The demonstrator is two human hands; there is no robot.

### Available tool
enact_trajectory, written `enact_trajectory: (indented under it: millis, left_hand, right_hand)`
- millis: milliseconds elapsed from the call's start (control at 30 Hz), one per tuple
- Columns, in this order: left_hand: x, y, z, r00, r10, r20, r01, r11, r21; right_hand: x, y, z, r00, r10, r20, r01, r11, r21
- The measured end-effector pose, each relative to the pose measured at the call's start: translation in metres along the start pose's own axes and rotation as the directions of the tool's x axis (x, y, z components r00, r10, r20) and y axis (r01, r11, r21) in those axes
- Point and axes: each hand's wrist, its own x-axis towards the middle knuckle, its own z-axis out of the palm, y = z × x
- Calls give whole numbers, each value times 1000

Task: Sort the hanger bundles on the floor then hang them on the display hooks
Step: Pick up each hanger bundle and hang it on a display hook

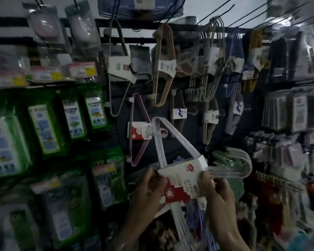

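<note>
**At the display wall: one white bundle raised, not yet hooked**

In front of the dark panel, holding up a white hanger bundle (159, 145) by its red-and-white card sleeve (181, 173). Gripped from both sides: left hand (149, 182) with fingers curled round the sleeve's left edge, right hand (219, 189) with fingers curled round the right edge and the hanger arms there. Tilted, upper corner close beside a pink bundle (134, 134) hanging on the panel; too blurred to tell whether touching.

Probably partway through. Already up on the display hooks (214, 12): a beige bundle (167, 67), a grey bundle (119, 66) and pale wire hangers (207, 51). Left to do, by the look of it: getting this one onto a hook, then the blue-violet hangers (194, 214) just below the hands. No view of the floor, so no telling how much sorting remains.
</note>
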Motion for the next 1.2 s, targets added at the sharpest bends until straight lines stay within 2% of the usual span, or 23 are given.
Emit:
enact_trajectory:
  millis: [167, 267, 333, 400, 467, 500, 533, 600, 700, 767, 800, 933, 1033, 1200]
  left_hand:
    - [35, 65, 4, 980, 193, 41, -196, 978, 75]
    - [59, 97, -1, 970, 214, 113, -211, 977, -35]
    - [73, 114, -6, 965, 175, 197, -155, 982, -112]
    - [86, 125, -13, 949, 147, 279, -125, 988, -93]
    - [100, 132, -24, 944, 123, 306, -128, 992, -4]
    - [107, 135, -30, 940, 118, 321, -137, 990, 35]
    - [114, 138, -38, 937, 111, 331, -137, 989, 58]
    - [127, 145, -54, 940, 126, 317, -159, 984, 79]
    - [144, 141, -77, 957, 234, 170, -268, 939, 216]
    - [153, 128, -85, 963, 262, 63, -269, 924, 273]
    - [155, 123, -85, 965, 253, 72, -263, 925, 274]
    - [167, 101, -70, 950, 144, 277, -197, 965, 173]
    - [171, 92, -63, 920, 155, 361, -213, 969, 128]
    - [188, 83, -54, 926, 250, 282, -285, 954, 89]
  right_hand:
    - [25, 13, 28, 970, -227, -81, 208, 958, -199]
    - [36, 20, 51, 886, -448, -120, 386, 857, -341]
    - [45, 33, 65, 845, -520, -126, 430, 801, -417]
    - [50, 42, 83, 865, -478, -150, 399, 838, -372]
    - [56, 44, 97, 869, -422, -260, 388, 906, -172]
    - [58, 45, 102, 874, -378, -305, 347, 926, -151]
    - [61, 47, 106, 880, -353, -316, 334, 936, -115]
    - [63, 49, 111, 889, -304, -342, 354, 931, 93]
    - [68, 42, 101, 873, -349, -340, 366, 931, -16]
    - [75, 37, 90, 902, -321, -290, 330, 944, -19]
    - [78, 33, 87, 912, -308, -273, 317, 948, -10]
    - [102, 25, 81, 940, -252, -230, 264, 964, 22]
    - [120, 20, 83, 969, -172, -180, 188, 979, 75]
    - [155, 28, 91, 993, -93, -75, 101, 989, 108]
